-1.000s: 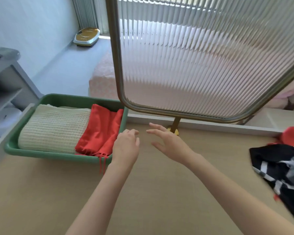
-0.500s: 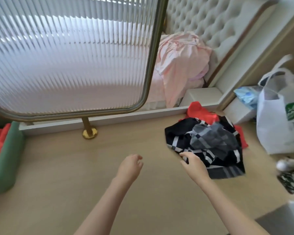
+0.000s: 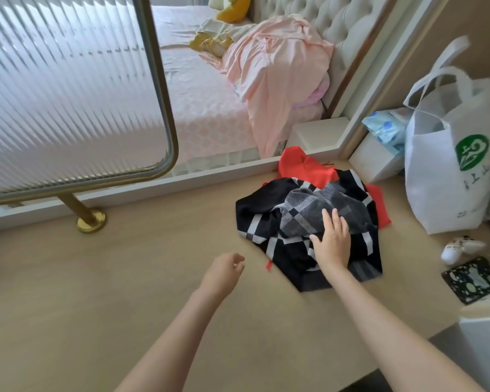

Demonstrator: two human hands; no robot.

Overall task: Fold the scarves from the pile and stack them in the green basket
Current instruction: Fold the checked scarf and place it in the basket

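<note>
The pile of scarves lies in a heap on the pale wooden counter, right of centre in the frame. A grey checked scarf is bunched on top of a black-and-white one, and a red scarf pokes out at the far edge. The right hand lies flat on the heap, fingers straight and slightly spread, their tips on the grey scarf. The left hand hangs just over the bare counter to the left of the pile, not touching it, fingers loosely curled with nothing in them. A white tote bag with a green logo stands at the right edge, near the pile. A ribbed glass screen on a brass foot fills the upper left, and behind it is a bed with a crumpled pink cover.
</note>
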